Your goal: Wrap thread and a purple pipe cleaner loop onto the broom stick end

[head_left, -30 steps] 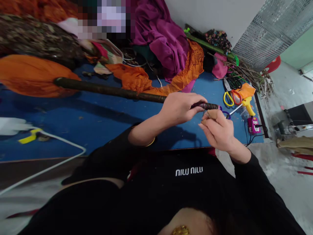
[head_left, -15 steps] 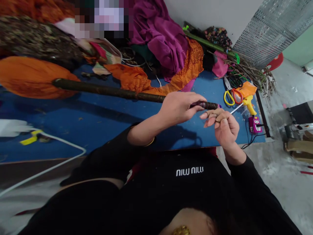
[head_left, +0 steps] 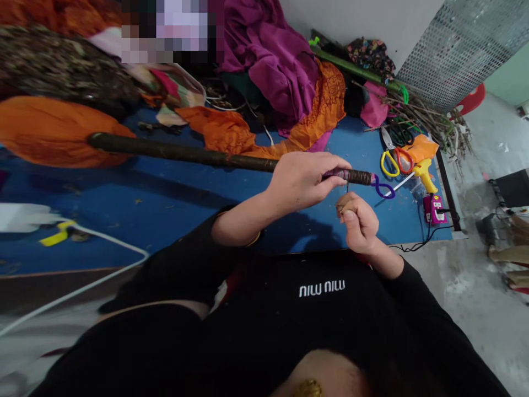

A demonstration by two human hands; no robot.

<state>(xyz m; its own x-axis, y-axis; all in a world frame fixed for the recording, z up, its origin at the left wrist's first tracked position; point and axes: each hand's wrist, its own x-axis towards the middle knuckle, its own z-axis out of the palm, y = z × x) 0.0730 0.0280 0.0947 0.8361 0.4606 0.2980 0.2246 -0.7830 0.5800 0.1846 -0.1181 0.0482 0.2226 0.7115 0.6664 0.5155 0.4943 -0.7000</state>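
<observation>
My left hand (head_left: 300, 175) is wrapped around a long dark brown handle (head_left: 185, 154) close to its right end. At the handle's left end is a bulging bundle in orange cloth (head_left: 53, 132). Beyond my fingers, dark brown wrapping (head_left: 360, 176) covers the handle over a pinkish-purple layer. A twisted purple loop (head_left: 385, 189) sticks out of the tip. Below the wrapping, my right hand (head_left: 360, 220) is closed in a pinch on a thin dark strand (head_left: 347, 188) running down from the handle. The strand's far end is hidden in my fingers.
On the blue table (head_left: 173, 220), scissors (head_left: 390, 154), a yellow glue gun (head_left: 425, 175) and a purple power block (head_left: 433, 209) sit at the right. Purple cloth (head_left: 273, 60) and twigs (head_left: 430, 116) lie behind. A white cable (head_left: 111, 237) crosses at left.
My right hand has moved left and slightly down, from beyond the handle's tip to below the wrapping. The purple loop now shows fully. My left hand keeps its hold.
</observation>
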